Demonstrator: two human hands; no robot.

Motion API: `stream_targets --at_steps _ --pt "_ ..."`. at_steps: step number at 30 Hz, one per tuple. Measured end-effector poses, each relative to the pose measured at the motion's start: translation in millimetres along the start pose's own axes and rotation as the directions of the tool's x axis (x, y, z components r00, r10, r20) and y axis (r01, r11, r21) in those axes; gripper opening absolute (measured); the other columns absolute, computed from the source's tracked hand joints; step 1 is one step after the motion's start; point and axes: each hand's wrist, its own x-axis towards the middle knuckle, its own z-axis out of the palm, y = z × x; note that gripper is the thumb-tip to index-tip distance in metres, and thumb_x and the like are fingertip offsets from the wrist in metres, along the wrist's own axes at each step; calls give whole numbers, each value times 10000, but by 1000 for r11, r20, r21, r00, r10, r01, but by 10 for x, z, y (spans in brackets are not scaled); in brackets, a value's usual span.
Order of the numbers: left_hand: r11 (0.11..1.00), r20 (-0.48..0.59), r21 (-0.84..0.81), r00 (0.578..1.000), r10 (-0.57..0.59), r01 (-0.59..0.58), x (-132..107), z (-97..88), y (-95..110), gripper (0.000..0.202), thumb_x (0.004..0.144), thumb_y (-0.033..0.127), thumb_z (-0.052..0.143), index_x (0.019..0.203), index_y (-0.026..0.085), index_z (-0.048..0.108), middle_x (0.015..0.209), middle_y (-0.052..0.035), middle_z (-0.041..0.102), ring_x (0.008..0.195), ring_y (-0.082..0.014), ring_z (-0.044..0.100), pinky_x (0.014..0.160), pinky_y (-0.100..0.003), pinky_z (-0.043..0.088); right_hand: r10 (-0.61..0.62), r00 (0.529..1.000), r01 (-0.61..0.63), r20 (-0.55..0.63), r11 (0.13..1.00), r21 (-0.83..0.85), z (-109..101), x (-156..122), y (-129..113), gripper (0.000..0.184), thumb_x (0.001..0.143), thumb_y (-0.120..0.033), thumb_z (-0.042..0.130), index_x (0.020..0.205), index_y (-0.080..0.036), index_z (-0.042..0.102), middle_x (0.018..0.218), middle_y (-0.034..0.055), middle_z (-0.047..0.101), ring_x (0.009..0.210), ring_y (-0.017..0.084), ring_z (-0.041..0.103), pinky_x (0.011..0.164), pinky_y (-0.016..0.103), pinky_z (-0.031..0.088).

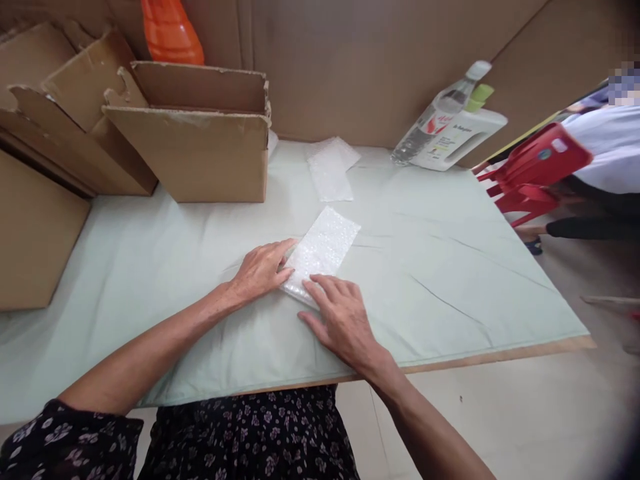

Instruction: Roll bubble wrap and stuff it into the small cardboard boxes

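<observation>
A clear bubble wrap pouch lies slanted on the cloth-covered table in front of me. My left hand rests at its left edge, thumb and index finger apart, with the thumb tip touching the near part of the pouch; its other fingers are partly hidden. On the near right corner, my right hand lays its fingertips, the thumb spread away toward the table. Neither hand lifts the pouch. Farther back, more bubble wrap pouches lie overlapping one another.
An open cardboard box stands at back left, beside more cardboard boxes. Behind it is an orange plastic object. A clear bottle and a white jug stand at back right. Beyond the table's right edge are a red chair and a person.
</observation>
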Motion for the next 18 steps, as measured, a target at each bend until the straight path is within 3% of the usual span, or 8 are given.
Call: stream_targets --at_steps 3,5,7,9,10,12,14,18 --pt "981 -133 -118 981 138 -154 -187 -60 4 457 893 282 592 1341 190 594 1268 -121 678 1173 -265 632 1009 -422 522 84 996 -82 -5 986 142 96 9 61 205 994 -172 515 1073 -197 702 1065 89 775 979 245 704 836 394 513" --pt "953 -104 -167 966 237 -252 -392 -123 37 484 910 286 591 1386 203 559 1331 -121 664 1237 -263 608 1060 -441 500 175 984 -172 14 943 285 88 -6 85 209 1004 -205 512 1062 -207 713 1008 69 786 927 227 723 830 371 541" --pt "951 -32 -184 968 248 -250 -589 -160 75 510 920 271 587 1424 218 529 1246 -95 712 1121 -235 658 997 -417 533 236 965 -264 117 865 426 31 -37 74 199 1005 -259 531 1058 -221 718 953 41 788 846 206 729 772 336 561" --pt "971 7 -175 986 168 -164 -715 -145 91 481 931 249 565 1411 225 545 1061 -54 753 918 -193 687 871 -361 562 263 942 -334 209 795 507 -37 -69 38 199 1005 -298 540 1074 -234 716 929 23 782 768 184 718 699 306 562" --pt "979 10 -167 993 117 -114 -740 -118 87 455 937 240 552 1392 226 562 967 -32 752 828 -175 680 807 -334 562 269 943 -333 197 792 512 -63 -84 16 210 1002 -315 547 1110 -235 709 970 34 780 787 188 719 703 310 565" --pt "989 10 -142 999 53 -51 -729 -44 60 429 942 231 543 1370 224 577 840 1 726 718 -155 655 723 -302 546 253 966 -253 60 864 435 -89 -107 -24 273 988 -341 577 1214 -224 677 1132 91 753 942 229 716 799 364 569" --pt "995 -20 -75 997 69 -70 -674 24 31 434 936 213 545 1369 217 571 790 11 707 686 -159 645 711 -309 541 158 985 -134 -72 955 264 -76 -116 -52 341 960 -353 630 1269 -210 651 1266 141 699 1120 290 665 916 450 531" --pt "967 -227 182 949 218 -179 -617 70 58 392 943 199 552 1333 171 581 1028 -103 723 924 -251 680 831 -407 553 8 1000 -8 10 999 35 8 -82 -54 186 946 -229 640 1123 -216 696 1212 108 729 1177 320 622 968 501 463"
